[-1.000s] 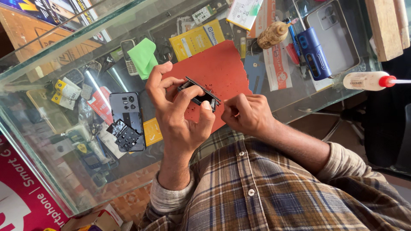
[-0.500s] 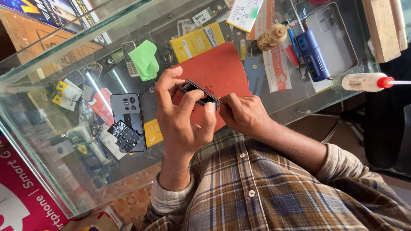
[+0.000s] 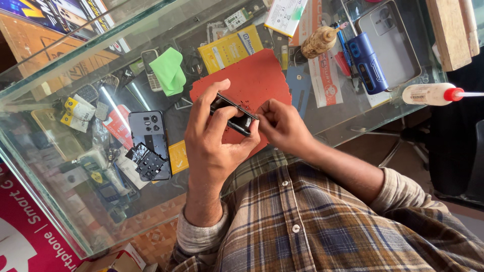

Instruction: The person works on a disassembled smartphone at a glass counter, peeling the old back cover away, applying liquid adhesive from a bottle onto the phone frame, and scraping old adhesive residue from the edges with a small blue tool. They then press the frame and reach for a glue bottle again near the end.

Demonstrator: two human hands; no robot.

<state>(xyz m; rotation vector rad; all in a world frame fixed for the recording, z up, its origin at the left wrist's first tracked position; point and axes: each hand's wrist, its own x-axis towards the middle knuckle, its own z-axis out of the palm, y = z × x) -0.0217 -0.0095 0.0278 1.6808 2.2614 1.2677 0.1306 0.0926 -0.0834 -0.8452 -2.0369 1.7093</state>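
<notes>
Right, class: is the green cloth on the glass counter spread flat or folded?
Folded, loosely. The green cloth lies doubled over in a bunched shape with creases and overlapping layers, on the glass counter beside the red mat.

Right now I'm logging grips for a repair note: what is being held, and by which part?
A dark phone: left hand clasps its long edges, right hand pinches its end above the red mat.

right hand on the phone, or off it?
Touching. Head view: right hand fingertips pinch the dark phone's end, no gap; left hand grips it too.
</notes>
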